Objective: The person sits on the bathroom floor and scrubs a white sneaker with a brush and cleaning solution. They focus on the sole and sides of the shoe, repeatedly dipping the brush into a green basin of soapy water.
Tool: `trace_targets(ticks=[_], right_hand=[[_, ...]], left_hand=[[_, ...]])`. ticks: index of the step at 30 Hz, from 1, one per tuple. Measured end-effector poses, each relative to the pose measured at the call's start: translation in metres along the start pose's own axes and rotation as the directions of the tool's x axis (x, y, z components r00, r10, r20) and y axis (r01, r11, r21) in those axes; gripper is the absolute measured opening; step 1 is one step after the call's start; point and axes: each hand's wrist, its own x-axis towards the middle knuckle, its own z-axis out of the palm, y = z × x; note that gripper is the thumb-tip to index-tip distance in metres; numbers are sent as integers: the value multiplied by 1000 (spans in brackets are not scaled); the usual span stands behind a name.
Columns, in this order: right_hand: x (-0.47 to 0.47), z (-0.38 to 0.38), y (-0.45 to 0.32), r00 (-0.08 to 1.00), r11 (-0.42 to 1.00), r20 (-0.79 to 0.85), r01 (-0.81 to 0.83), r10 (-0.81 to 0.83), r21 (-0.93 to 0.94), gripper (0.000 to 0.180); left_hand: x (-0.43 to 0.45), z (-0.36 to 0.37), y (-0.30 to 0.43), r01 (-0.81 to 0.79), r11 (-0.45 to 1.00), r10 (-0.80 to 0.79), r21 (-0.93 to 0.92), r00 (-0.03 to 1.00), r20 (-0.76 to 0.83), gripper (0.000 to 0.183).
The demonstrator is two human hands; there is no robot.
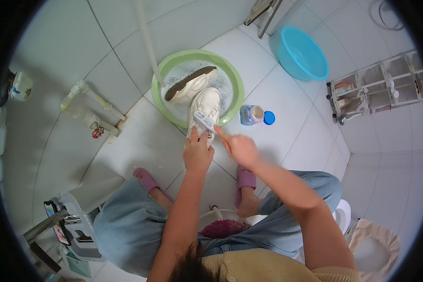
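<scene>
Held by its heel end in my left hand [198,151], a white lace-up sneaker [207,100] rests over the near rim of a green plastic basin [238,95]. A small white scrub brush [204,121] is gripped by my right hand [240,147], its head against the shoe's upper near the laces. Behind it, the other white sneaker [197,84] lies on its side in sudsy water [176,72], its dark brown sole turned up and to the left. My left fingers hide part of the heel opening.
An uncapped blue jar [251,115] stands right of the basin beside its blue lid [269,118]. Farther back is a light-blue basin [301,54]. A grey hose [148,46] drops into the green basin. Pipes with a red valve handle [98,132] project at left; a wall rack [377,84] hangs right.
</scene>
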Motion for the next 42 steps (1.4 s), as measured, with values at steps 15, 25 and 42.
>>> trace_targets(ticks=[15, 25, 42], right_hand=[[41, 49, 17, 852, 916, -388, -229, 353, 330, 52], [16, 29, 10, 908, 939, -239, -337, 344, 71, 54], [32, 84, 11, 790, 803, -441, -105, 425, 587, 49]], left_hand=[[19, -20, 20, 22, 989, -10, -143, 996, 84, 53], [27, -30, 14, 37, 989, -16, -140, 989, 145, 53], [45, -50, -1, 388, 775, -243, -499, 912, 332, 57]])
